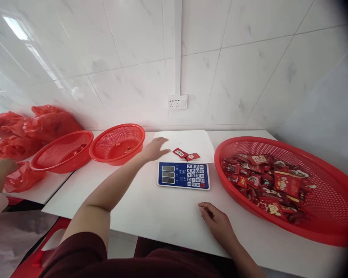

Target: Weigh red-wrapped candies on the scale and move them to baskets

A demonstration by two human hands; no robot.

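1. Two small red packets (180,153) lie together on the white pan (188,141) of a scale (183,176), near its front edge.
2. The left hand (156,149) is over the pan's left edge, its fingers spread and released; whether it touches the pan is hard to tell.
3. The right hand (217,220) is at the table's near side, in front of the scale, fingers loosely curled; the palm is hidden, so whether they grasp anything cannot be told.
4. To the right, a large red basket (333,189) holds a heap of wrapped snacks (263,185).
5. Left of the scale, a middle basket (110,141) and a far-left basket (60,144) stand side by side, each with a few small packets inside.
6. The table (150,208) is white and smooth, set against a wall (133,38) of pale, grey-veined tiles with a socket (178,102) behind the scale.
7. Red plastic bags (49,123) are piled at far left, cut off by the frame; their contents are unclear.
8. Another person's hand (5,166) beside them is blurred and partly cut off.
9. The scale's display digits are too faint to read, and darkness covers the right corners.
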